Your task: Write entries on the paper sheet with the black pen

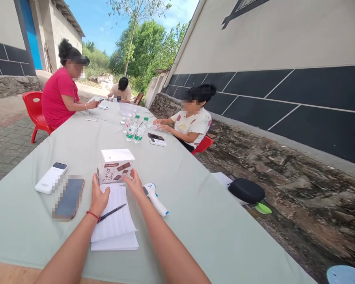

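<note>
1. Your left hand point(99, 198) covers the lower left corner of the box point(117, 156), so can't tell how firmly it's touching.
2. Your forearms point(171, 240) run off the bottom edge.
3. Phone point(72, 197) is partly pixelated.
4. Writing on your papers point(115, 233)? Too tiny to read.
5. Pale blue thing point(346, 275), bottom right, gets cut off, no clue what.

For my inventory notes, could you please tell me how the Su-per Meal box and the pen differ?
The box is bulky; the pen is slim. The box is mostly white with brown print; the pen is dark. The box is between the left hand and right hand; the pen lies on the papers.
</note>
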The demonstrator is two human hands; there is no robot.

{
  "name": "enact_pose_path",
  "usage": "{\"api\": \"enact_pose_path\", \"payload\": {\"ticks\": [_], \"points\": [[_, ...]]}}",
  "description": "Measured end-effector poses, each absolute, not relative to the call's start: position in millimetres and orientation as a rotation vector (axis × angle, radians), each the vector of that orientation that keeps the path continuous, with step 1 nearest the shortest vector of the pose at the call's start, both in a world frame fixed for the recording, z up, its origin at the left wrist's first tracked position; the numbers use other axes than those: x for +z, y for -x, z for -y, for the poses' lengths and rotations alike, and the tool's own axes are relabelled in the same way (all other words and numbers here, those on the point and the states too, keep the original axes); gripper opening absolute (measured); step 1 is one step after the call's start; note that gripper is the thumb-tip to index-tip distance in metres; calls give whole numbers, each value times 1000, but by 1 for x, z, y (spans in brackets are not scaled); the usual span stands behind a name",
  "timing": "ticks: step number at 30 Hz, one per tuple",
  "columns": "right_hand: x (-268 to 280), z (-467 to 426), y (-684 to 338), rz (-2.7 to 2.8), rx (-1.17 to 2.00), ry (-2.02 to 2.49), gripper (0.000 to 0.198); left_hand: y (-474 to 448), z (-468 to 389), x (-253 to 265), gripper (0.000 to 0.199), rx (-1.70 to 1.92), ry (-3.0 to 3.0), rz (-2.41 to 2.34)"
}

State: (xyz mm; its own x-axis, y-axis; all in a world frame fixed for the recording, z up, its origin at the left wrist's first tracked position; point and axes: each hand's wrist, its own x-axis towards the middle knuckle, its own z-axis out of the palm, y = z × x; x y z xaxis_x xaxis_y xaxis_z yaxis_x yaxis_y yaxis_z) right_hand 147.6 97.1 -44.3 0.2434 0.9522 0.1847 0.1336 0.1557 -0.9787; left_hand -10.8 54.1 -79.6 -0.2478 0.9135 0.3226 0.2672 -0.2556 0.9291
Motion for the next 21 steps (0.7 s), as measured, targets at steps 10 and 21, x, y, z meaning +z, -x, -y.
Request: {"api": "enact_pose_path", "payload": {"ticks": [10,21], "points": [[-31,-84,-128,1260,729,1153,44,13,-33,-46,57,1739,-1651,-1456],[-57,-41,-228,1218,330,1707,63,2,-36,-55,45,1484,-1382,-1122]]}}
